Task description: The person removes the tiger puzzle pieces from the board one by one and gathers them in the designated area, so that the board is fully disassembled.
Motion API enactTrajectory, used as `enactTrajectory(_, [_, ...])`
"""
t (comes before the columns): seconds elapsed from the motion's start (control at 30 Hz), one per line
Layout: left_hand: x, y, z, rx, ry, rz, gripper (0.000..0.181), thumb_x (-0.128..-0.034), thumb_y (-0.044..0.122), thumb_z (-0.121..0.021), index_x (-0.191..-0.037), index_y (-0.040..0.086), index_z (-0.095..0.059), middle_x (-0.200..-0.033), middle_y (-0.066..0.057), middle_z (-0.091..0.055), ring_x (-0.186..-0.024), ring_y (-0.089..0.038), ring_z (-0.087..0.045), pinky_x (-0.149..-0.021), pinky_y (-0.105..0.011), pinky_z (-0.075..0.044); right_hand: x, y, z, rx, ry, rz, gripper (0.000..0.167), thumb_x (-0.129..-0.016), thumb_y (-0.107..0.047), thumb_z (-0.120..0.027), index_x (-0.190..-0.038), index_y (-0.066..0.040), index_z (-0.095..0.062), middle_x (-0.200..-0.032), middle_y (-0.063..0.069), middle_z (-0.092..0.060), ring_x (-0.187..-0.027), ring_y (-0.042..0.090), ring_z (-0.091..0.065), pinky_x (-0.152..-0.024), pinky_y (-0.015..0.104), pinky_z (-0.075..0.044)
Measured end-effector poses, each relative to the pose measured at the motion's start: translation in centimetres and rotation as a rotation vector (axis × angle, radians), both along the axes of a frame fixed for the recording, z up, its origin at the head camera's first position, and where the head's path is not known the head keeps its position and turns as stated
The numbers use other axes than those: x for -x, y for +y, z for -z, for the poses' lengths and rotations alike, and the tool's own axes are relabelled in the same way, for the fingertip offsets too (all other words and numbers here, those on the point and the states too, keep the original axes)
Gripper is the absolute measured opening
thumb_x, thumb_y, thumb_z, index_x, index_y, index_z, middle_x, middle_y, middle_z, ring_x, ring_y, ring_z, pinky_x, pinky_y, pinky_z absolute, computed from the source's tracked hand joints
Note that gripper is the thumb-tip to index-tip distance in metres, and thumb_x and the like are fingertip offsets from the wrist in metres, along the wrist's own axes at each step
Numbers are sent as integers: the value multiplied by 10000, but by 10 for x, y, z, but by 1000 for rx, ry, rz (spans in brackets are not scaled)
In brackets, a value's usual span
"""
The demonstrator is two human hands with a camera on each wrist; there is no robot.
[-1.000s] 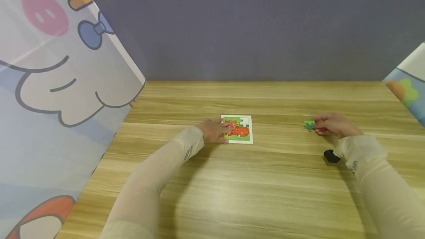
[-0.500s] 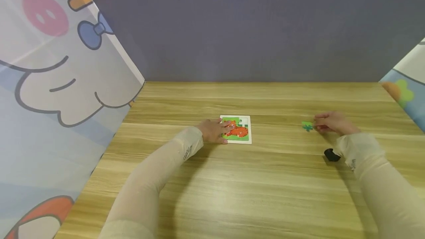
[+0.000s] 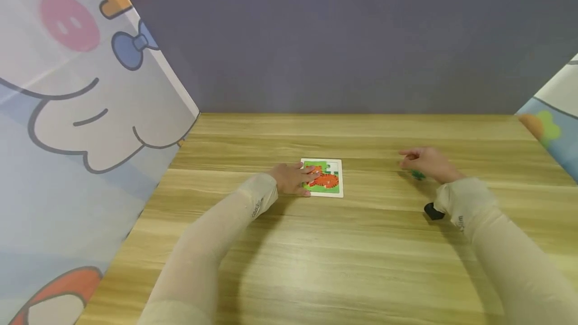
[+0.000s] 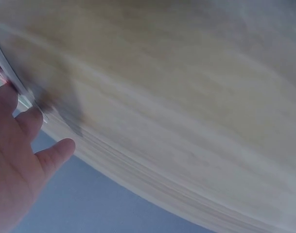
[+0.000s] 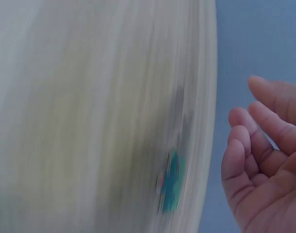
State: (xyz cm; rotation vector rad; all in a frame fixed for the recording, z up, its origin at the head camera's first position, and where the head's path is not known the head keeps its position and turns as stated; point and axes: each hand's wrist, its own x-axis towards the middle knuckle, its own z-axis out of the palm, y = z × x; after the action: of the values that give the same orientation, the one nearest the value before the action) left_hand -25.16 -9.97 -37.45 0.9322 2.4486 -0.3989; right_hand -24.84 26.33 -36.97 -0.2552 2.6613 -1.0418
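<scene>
My left hand lies with spread fingers on the left part of a white-framed puzzle showing an orange tiger on green. The puzzle's upper right corner is bare white. In the left wrist view, fingers of the left hand touch the frame's edge. My right hand is raised over the table, its fingers loosely bent and holding nothing. Under it, partly hidden, lies a green puzzle piece. The right wrist view shows the piece on the table, apart from the right hand.
A black object shows beside the right sleeve cuff. Behind the wooden table stands a dark grey panel. Cartoon-printed panels flank it on the left and right.
My right hand has let go of the green piece and moved left over it, with the black object shifting left beside the cuff. The left hand stays on the puzzle.
</scene>
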Motion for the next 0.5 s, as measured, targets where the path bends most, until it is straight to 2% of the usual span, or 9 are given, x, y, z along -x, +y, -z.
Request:
enactTrajectory(0.1, [1,4,2,9,11,13,711,-926,627,-336,-1519,362,-45,-1560,122,-22,-1422,-176,-94,-743,-267,-501,-1,-10,1,5,2,-20,529,-936,-234,-601,-1346,73,-467,-1167,229,-586,-1060,371,-544,-882,506,-438])
enactTrajectory(0.2, [-1,5,0,13,12,13,710,-929,618,-341,-1520,356,-49,-1560,116,-29,-1421,-180,-95,-730,-257,-504,1,-23,2,-18,36,-57,500,-934,-224,-603,-1328,66,-496,-1151,229,-600,-1026,349,-568,-831,450,-468])
enactTrajectory(0.4, [-3,1,0,1,11,2,717,-925,614,-348,-1521,348,-51,-1562,106,-33,-1421,-187,-97,-972,-347,-420,11,-51,4,-52,109,-122,414,-898,-137,-628,-1245,81,-572,-1039,180,-650,-884,235,-587,-716,328,-466])
enactTrajectory(0.5, [-3,0,0,-11,9,-5,719,-924,611,-356,-1522,344,-58,-1563,103,-33,-1422,-190,-95,-999,-367,-396,16,-65,7,-64,135,-168,383,-869,-92,-646,-1195,102,-599,-908,133,-670,-722,164,-543,-636,296,-440])
